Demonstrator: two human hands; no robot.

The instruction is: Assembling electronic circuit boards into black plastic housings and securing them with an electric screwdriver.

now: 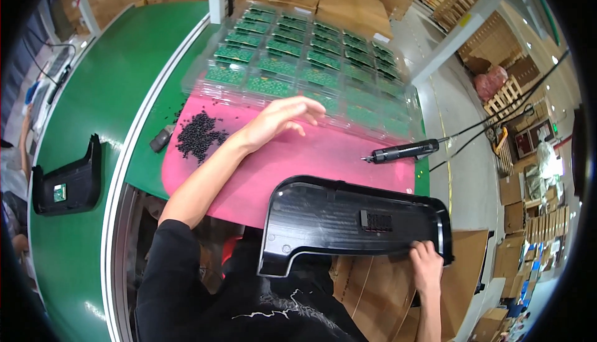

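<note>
The right hand [427,266] grips the black plastic housing [323,217], presumably to steady its overhang past the near edge of the worktop [146,171]; the left hand [280,121], loosely open, hovers near circuit boards [270,85].

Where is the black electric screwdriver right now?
In the head view, the black electric screwdriver is right of centre, at the pink mat's right edge, between the green circuit boards and the large black plastic housing.
</note>
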